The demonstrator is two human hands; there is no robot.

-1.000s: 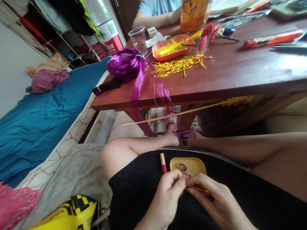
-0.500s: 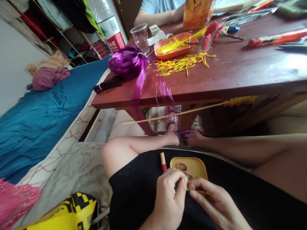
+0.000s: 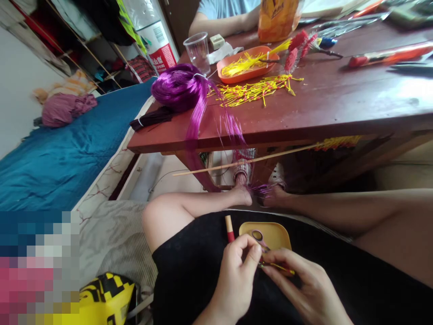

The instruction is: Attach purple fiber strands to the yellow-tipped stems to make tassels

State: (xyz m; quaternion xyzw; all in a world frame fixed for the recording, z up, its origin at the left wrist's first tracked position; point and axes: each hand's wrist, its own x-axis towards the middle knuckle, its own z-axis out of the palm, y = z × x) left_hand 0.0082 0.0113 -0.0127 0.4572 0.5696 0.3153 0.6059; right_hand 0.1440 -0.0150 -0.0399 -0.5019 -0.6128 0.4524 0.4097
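Note:
Over the black cloth on my lap, my left hand point(image 3: 238, 275) and my right hand point(image 3: 301, 280) meet fingertip to fingertip. A short thin yellow cord point(image 3: 283, 269) sticks out between the thumb and fingers of my right hand, with a tiny green bit near its inner end. My left thumb and forefinger are pinched at that end; what lies between them is hidden. Just beyond sits a shallow yellow tray point(image 3: 279, 232), and scissors point(image 3: 257, 235) rest in it, partly covered by my fingers. A wooden stick with a red part point(image 3: 229, 225) lies beside the tray.
On the red-brown table point(image 3: 304, 115) are a purple fibre bundle point(image 3: 177, 88), knotted yellow cords point(image 3: 253, 92), an orange tray point(image 3: 226, 77) and a plastic cup point(image 3: 197, 52). A thin wooden rod point(image 3: 216, 168) crosses below the edge. Another person's arm point(image 3: 219, 28) rests across the table.
My hands have shifted slightly left and keep their pinch. More of the yellow cord shows beside my right fingers. The things on the table stay where they were.

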